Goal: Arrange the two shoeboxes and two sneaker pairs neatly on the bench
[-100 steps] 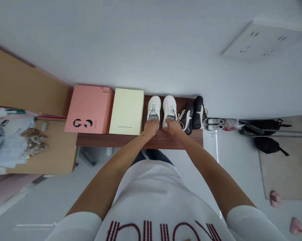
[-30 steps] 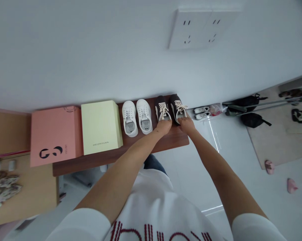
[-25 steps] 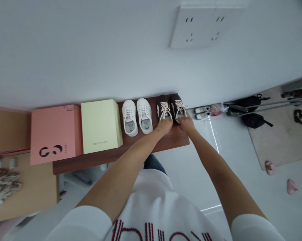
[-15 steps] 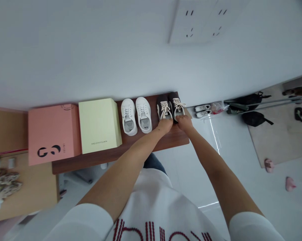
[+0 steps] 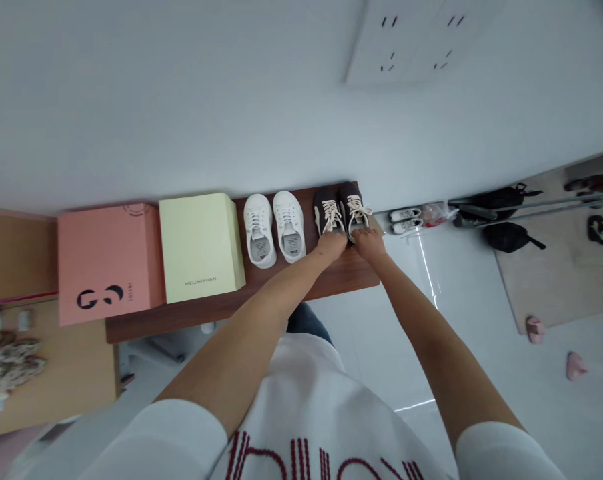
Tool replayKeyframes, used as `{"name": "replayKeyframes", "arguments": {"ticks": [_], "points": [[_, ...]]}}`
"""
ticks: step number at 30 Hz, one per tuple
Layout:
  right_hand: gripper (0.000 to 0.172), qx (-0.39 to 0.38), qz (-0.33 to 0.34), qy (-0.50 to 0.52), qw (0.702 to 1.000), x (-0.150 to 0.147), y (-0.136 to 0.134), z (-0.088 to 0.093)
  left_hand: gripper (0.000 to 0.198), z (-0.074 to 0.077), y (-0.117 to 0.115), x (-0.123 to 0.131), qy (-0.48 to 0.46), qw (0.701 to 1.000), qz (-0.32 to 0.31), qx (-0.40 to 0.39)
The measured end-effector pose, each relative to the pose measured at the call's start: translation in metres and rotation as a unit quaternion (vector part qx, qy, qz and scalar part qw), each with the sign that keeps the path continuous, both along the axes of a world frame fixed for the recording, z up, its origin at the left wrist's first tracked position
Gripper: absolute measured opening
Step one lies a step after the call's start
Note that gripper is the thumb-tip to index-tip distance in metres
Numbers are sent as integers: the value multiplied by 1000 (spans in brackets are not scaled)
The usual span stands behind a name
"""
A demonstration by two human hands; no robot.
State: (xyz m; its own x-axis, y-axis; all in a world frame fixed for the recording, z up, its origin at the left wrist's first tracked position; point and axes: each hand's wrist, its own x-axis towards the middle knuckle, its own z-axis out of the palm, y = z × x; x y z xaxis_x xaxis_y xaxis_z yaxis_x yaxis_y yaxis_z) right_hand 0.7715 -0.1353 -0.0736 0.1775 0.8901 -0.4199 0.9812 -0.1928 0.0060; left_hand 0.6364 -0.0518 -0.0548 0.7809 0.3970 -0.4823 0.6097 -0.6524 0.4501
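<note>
A pair of dark brown sneakers with cream laces stands at the right end of a dark wooden shelf [image 5: 231, 303], toes toward the wall. My left hand [image 5: 331, 244] is closed on the heel of the left brown sneaker [image 5: 327, 211]. My right hand [image 5: 368, 243] is closed on the heel of the right brown sneaker [image 5: 352, 203]. The two shoes sit side by side and touch. A pair of white sneakers [image 5: 274, 227] stands just to their left, apart from my hands.
A pale yellow shoebox [image 5: 200, 247] and a pink shoebox [image 5: 107, 261] fill the shelf's left part. A light wooden desk [image 5: 51, 373] with clutter lies lower left. White shoes [image 5: 405, 220], black bags [image 5: 511, 235], a mat [image 5: 556, 280] and pink slippers [image 5: 575, 365] lie on the floor at right.
Earlier my hands held the white sneakers' heels and the brown pair lay askew. Now both hands are on the brown pair, which stands straight and has been pushed closer together.
</note>
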Motion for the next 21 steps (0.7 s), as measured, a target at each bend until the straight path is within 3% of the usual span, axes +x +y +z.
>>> {"name": "replayKeyframes", "arguments": {"ticks": [7, 13, 17, 21], "points": [[26, 60, -3, -1, 998, -4, 0, 32, 32, 26, 3, -8, -24, 997, 4, 73], [27, 102, 0, -2, 995, -35, 8, 60, 33, 48, 19, -48, -36, 996, 25, 81], [29, 121, 0, 28, 992, -70, 8, 75, 31, 60, 17, -114, -46, 995, 89, 29], [26, 137, -12, 102, 985, -133, -10, 76, 30, 58, -10, -228, -56, 983, 168, -51]]}}
